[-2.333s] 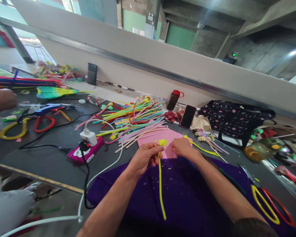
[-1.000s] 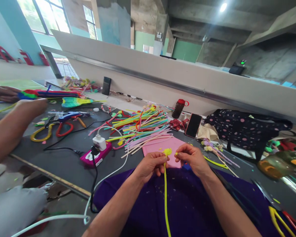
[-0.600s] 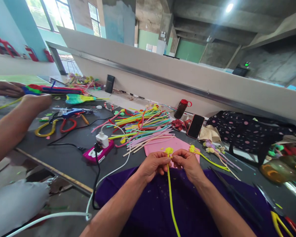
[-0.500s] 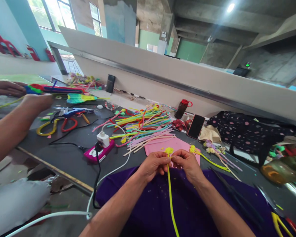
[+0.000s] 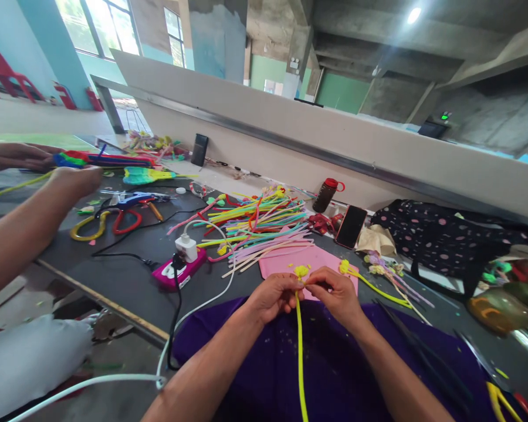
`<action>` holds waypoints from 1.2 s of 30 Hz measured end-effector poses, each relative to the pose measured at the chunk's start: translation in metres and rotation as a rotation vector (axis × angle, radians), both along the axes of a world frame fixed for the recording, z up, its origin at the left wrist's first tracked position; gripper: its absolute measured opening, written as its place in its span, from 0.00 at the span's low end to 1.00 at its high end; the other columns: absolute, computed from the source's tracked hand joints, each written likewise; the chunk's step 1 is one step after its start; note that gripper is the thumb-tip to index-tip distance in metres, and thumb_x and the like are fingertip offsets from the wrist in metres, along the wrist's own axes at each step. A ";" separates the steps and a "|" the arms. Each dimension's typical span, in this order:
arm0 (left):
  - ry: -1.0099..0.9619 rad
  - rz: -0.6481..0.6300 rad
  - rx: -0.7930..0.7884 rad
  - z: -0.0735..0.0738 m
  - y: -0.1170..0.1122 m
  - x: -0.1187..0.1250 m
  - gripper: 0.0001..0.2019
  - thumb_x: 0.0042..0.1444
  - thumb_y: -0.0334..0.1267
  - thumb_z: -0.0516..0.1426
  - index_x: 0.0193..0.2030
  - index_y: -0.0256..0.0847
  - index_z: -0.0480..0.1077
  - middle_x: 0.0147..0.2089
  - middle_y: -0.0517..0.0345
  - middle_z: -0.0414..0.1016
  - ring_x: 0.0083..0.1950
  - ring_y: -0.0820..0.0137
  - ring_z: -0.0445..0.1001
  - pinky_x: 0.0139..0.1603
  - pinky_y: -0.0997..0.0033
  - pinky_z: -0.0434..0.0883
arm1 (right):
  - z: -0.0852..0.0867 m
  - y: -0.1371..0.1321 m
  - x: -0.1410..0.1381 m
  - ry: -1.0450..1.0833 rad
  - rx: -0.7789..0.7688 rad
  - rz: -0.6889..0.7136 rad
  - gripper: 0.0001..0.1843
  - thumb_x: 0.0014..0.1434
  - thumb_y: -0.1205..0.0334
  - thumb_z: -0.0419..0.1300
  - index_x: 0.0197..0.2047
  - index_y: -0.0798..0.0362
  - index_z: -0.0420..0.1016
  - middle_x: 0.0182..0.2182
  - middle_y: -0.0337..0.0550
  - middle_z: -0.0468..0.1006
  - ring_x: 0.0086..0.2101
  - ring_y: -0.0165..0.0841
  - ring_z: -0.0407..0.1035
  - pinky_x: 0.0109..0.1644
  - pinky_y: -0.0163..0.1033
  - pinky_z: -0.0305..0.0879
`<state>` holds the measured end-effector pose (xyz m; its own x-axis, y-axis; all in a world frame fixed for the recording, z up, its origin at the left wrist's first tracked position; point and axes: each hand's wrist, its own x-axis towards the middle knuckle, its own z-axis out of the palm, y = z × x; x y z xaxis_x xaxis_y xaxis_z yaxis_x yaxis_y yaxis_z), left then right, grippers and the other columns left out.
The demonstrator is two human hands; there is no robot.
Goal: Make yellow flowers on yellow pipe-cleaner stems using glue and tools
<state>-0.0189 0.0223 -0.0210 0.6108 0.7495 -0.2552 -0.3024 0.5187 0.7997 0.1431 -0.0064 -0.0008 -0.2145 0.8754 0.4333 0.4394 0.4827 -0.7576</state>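
Observation:
Between my two hands is a yellow pipe-cleaner flower [image 5: 301, 271], its long stem [image 5: 301, 351] hanging down over a purple cloth [image 5: 264, 363]. My left hand [image 5: 275, 295] pinches the stem just under the flower head. My right hand [image 5: 332, 290] has thumb and forefinger pressed together beside the same spot, touching the stem's top; whether a thin strand lies between them is too small to tell. Behind the fingers lies a pink sheet [image 5: 290, 262] with small yellow bits on it. A second yellow flower [image 5: 345, 267] rests right of my right hand.
Bundled coloured pipe cleaners [image 5: 264, 223] lie beyond my hands. A magenta power strip [image 5: 179, 269] with cables sits left. Behind are a bottle [image 5: 324, 196], a phone [image 5: 351, 227] and a dotted bag [image 5: 444, 234]. Scissors [image 5: 110, 223] lie near another person's hands [image 5: 70, 179].
The flower's stem has swung slightly left at its lower end. My right fingers have shifted a little at the base of the flower head. The camera view has moved slightly.

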 end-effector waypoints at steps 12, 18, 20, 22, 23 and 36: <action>0.276 -0.042 0.231 0.004 -0.006 0.001 0.12 0.43 0.43 0.59 0.23 0.33 0.68 0.14 0.63 0.66 0.10 0.82 0.57 0.09 0.82 0.49 | 0.029 -0.002 0.024 -0.369 0.100 0.037 0.03 0.58 0.66 0.53 0.33 0.52 0.68 0.30 0.41 0.71 0.31 0.31 0.66 0.36 0.36 0.61; 0.426 -0.087 0.283 0.004 -0.007 0.004 0.11 0.41 0.42 0.59 0.24 0.35 0.69 0.13 0.66 0.64 0.08 0.83 0.50 0.09 0.79 0.45 | 0.033 -0.001 0.025 -0.428 0.075 0.140 0.05 0.57 0.67 0.55 0.33 0.52 0.71 0.31 0.42 0.72 0.34 0.32 0.67 0.39 0.37 0.62; 0.475 -0.093 0.301 0.004 -0.007 0.005 0.10 0.41 0.42 0.59 0.24 0.35 0.69 0.13 0.67 0.63 0.09 0.83 0.49 0.10 0.79 0.45 | 0.033 -0.001 0.026 -0.463 0.090 0.155 0.06 0.57 0.68 0.54 0.34 0.52 0.72 0.32 0.43 0.72 0.35 0.32 0.66 0.40 0.37 0.62; 0.515 -0.105 0.337 0.001 -0.007 0.006 0.10 0.40 0.42 0.58 0.23 0.35 0.69 0.12 0.67 0.62 0.10 0.82 0.49 0.12 0.78 0.45 | 0.033 -0.001 0.026 -0.497 0.099 0.162 0.06 0.57 0.69 0.54 0.34 0.52 0.72 0.33 0.43 0.72 0.36 0.32 0.66 0.41 0.37 0.61; 0.525 -0.107 0.366 0.000 -0.006 0.006 0.10 0.40 0.41 0.58 0.23 0.35 0.69 0.12 0.67 0.63 0.11 0.82 0.50 0.13 0.78 0.45 | 0.034 -0.002 0.026 -0.514 0.098 0.165 0.07 0.57 0.69 0.54 0.34 0.53 0.72 0.33 0.43 0.71 0.36 0.32 0.66 0.41 0.37 0.61; 0.578 -0.121 0.534 -0.013 -0.005 0.008 0.08 0.40 0.39 0.55 0.22 0.36 0.70 0.14 0.66 0.62 0.17 0.77 0.61 0.19 0.77 0.54 | 0.031 -0.003 0.024 -0.640 0.103 0.192 0.06 0.56 0.69 0.55 0.31 0.53 0.72 0.33 0.43 0.71 0.35 0.32 0.65 0.39 0.37 0.60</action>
